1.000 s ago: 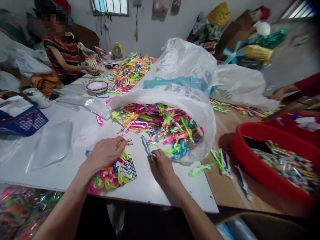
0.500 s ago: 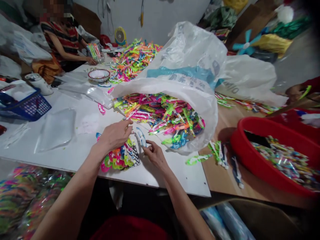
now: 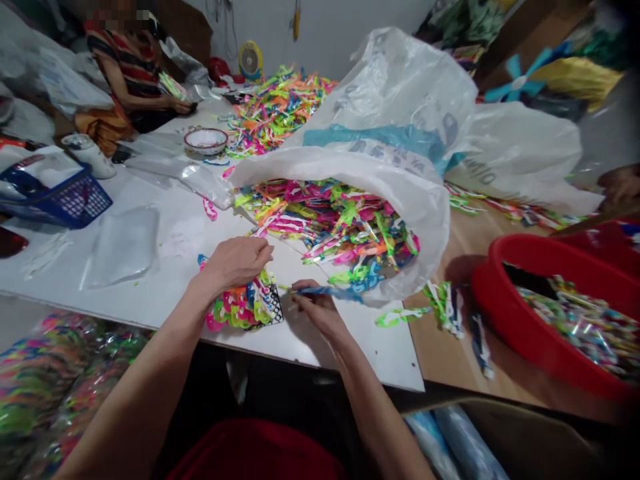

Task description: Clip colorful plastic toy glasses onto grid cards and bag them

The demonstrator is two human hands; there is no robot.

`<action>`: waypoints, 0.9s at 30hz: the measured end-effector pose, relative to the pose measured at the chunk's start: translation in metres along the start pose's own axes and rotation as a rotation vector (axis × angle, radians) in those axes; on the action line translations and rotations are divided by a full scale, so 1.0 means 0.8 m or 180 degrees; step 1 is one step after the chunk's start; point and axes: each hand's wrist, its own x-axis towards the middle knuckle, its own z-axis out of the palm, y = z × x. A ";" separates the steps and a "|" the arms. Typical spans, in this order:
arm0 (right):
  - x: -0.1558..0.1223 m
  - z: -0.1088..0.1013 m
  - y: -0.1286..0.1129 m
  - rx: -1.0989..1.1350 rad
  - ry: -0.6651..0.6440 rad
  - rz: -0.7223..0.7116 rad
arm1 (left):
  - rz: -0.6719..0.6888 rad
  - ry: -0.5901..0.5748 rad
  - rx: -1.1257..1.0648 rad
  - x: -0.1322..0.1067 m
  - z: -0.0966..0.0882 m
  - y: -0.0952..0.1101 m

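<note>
My left hand (image 3: pixel 235 262) is closed over a row of bright plastic clips (image 3: pixel 240 308) stacked on a black mesh card (image 3: pixel 273 305) near the front edge of the white table (image 3: pixel 165 247). Just right of it, my right hand (image 3: pixel 317 307) pinches a blue plastic piece (image 3: pixel 333 292) that lies flat, pointing right. Right behind both hands a big white sack (image 3: pixel 400 180) lies open, spilling a heap of neon plastic pieces (image 3: pixel 335 227).
A red tub (image 3: pixel 505 320) of wrapped pieces sits at the right. A blue basket (image 3: pixel 65 200) and clear plastic bags (image 3: pixel 123 243) lie at the left. Across the table, a person in a striped top (image 3: pixel 127 67) works beside another colourful heap (image 3: pixel 275 107). Another person's hand (image 3: pixel 617 187) shows at far right.
My right hand has turned the blue piece from upright to lying flat. My left hand has closed down onto the stacked clips. The view has shifted a little.
</note>
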 end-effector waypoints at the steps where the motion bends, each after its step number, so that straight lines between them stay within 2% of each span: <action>1: 0.002 0.002 0.000 -0.0089 -0.0093 -0.0067 | -0.0020 0.0004 0.0011 0.000 0.000 0.000; 3: 0.008 0.004 0.000 -0.0395 -0.0138 -0.0128 | -0.0057 -0.0003 0.0021 0.001 0.000 0.000; 6: 0.015 0.005 -0.003 -0.0739 0.0149 -0.0279 | -0.0037 -0.0034 -0.0008 0.001 0.001 0.001; 7: 0.016 0.005 -0.006 -0.0788 0.0125 -0.0387 | -0.0013 -0.0021 -0.0019 0.002 0.001 0.001; 12: 0.010 0.010 -0.019 -0.1676 -0.0715 -0.0676 | 0.0018 0.0012 -0.0112 0.002 -0.002 0.003; 14: 0.005 0.010 -0.020 -0.1926 -0.0727 -0.0781 | 0.0021 -0.0048 -0.0125 0.002 -0.004 0.003; 19: 0.004 0.000 -0.017 -0.1960 -0.0546 -0.1188 | 0.0042 -0.0022 -0.0082 0.001 -0.003 0.003; 23: 0.013 -0.005 -0.025 -0.2543 -0.0915 -0.0974 | 0.0108 -0.0024 -0.0098 0.002 -0.001 0.002; 27: 0.025 0.022 -0.044 -0.3440 -0.1251 -0.0635 | 0.0156 -0.0103 -0.0219 0.005 -0.003 0.002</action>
